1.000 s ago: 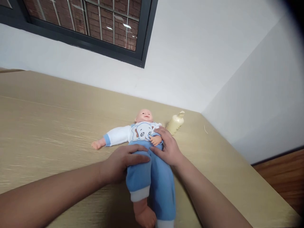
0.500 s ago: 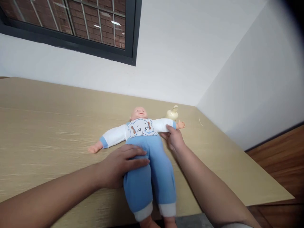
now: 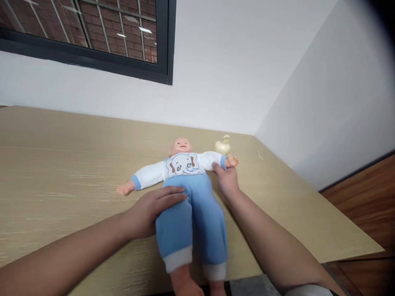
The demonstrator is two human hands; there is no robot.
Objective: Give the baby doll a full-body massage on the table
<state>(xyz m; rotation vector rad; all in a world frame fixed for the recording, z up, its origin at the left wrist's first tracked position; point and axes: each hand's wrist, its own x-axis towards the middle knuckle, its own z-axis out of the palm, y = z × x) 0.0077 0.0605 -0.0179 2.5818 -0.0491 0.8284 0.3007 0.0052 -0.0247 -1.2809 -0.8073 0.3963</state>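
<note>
On the pale wood-grain tabletop (image 3: pixel 77 172), a baby doll (image 3: pixel 199 197) lies face up, both arms spread, feet at the near edge, an elephant patch (image 3: pixel 184 164) bright across its chest. And look at the left hand (image 3: pixel 156 209): draped over the doll's thigh, fingers flat across the blue trousers, though whether it squeezes, one cannot tell. Over at the doll's other side, the right hand (image 3: pixel 226 179) has the white sleeve (image 3: pixel 211 160) near its cuff, thumb against the cloth, remaining fingers hidden. Just beyond that arm sits a cream bottle (image 3: pixel 222 146), partly hidden; farther right, a thin pale strip (image 3: pixel 260 155).
</note>
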